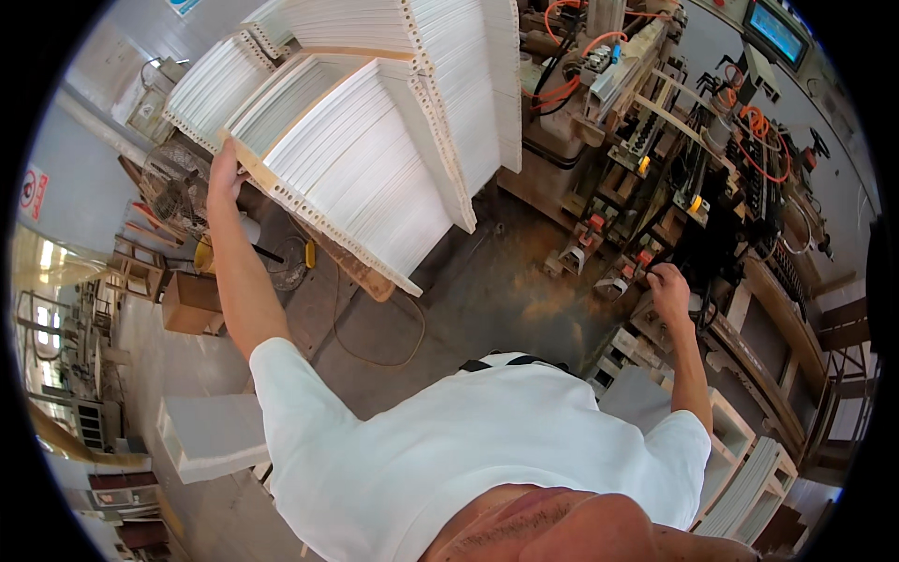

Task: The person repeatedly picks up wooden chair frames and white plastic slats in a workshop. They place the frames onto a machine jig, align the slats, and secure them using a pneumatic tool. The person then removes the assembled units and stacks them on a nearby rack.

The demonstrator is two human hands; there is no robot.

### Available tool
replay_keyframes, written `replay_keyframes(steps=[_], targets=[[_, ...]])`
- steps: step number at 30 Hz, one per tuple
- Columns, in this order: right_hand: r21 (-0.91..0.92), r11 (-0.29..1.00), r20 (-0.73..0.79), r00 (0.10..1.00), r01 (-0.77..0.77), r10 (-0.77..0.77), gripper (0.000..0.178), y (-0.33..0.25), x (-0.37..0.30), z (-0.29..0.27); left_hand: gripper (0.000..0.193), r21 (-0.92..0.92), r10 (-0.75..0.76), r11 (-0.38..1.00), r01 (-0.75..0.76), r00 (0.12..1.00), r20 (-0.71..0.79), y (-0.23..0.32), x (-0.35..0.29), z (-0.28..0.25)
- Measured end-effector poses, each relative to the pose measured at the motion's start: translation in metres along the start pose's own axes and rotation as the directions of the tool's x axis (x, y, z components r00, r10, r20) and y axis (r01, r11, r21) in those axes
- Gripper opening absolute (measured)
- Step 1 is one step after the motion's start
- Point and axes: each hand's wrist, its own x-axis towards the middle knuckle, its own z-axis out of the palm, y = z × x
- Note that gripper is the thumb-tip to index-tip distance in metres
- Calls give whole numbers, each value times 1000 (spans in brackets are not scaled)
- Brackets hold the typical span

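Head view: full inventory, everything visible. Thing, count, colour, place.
Stacked panels: several leaning stacks, white with perforated edges, upper centre.
Wooden slat: one, pale wood, at the near stack's left end.
Machine: one, dark frame with orange cables and yellow and red parts, upper right.
Screen: one, blue-lit, top right.
Cardboard box: one, brown, on the floor at left.
Fan: one, wire guard, left of the stacks.
Cable: one, thin, looped on the grey floor.
Hollow profile piece: one, white, lower left.
Profile pieces: several, white, lower right.
White shirt: one, on the person, bottom centre.
Left hand: grip on the slat end.
Right hand: on the machine's edge; cannot tell what it holds.
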Motion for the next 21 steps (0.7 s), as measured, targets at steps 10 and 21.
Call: replay_keyframes(steps=[10, 21], targets=[[-139, 943, -126, 950, -303, 286, 25, 66, -134, -65, 54, 7, 206, 971, -238, 824, -527, -74, -38, 9], [-478, 301, -118, 400, -825, 909, 49, 39, -336, -152, 22, 187, -547, -312, -931, 337, 766, -472, -336, 147]])
